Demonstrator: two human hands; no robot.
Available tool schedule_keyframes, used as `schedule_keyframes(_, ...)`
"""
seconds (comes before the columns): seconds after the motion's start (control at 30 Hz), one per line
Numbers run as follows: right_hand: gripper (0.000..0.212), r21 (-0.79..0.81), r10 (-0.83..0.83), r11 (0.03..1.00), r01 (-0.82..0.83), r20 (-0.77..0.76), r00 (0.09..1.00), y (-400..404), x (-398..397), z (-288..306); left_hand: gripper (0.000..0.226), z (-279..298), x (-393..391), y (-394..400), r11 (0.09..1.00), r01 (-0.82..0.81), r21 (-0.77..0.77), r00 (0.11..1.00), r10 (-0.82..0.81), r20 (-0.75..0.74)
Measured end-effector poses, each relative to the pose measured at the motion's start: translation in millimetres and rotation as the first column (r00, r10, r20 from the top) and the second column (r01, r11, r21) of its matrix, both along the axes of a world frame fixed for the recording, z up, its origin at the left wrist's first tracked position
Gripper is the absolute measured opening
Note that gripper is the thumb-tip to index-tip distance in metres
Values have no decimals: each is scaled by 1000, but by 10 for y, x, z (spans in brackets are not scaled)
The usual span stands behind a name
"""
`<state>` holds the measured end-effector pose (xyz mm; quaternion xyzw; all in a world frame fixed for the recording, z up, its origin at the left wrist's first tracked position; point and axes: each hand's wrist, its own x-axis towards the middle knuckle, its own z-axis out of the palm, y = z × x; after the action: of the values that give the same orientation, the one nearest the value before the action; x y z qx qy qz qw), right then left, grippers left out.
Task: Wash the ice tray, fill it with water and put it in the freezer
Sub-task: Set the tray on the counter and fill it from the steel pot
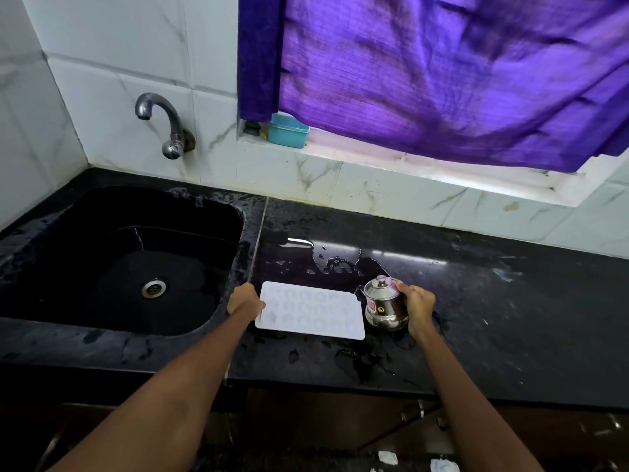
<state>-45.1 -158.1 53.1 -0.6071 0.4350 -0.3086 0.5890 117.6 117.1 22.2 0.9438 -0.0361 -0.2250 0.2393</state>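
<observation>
Head cam: your left hand pinches ice tray left edge on counter, right grips steel pot. Tray prob floppy, wet; support both short ends.

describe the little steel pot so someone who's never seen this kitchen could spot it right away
Start at the black sink and move right along the wet black counter, past the flat white ice tray. The steel pot stands just beyond the tray's right end, with the right hand holding it. It is the only shiny, rounded metal vessel there, with a knobbed lid and a small sticker.
</observation>
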Motion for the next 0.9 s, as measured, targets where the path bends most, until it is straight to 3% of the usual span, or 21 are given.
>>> schedule_keyframes(0.3, 22, 47, -8, 999, 5, 64, 998, -44, -4, 219, 34, -83, 19, -54, 1000, -1, 16, 1000, 1, 23)
schedule_keyframes(0.5, 46, -51, 68, 996, -68, -4, 998, -29, -74, 135, 33, -91, 2, -38, 1000, -21, 21, 999, 20, 43)
schedule_keyframes(0.9, 47, -127, 115, 983, -134, -144, 983, 19, -219, -58, 36, -30, -48, -56, 999, -25, 26, 999, 24, 48)
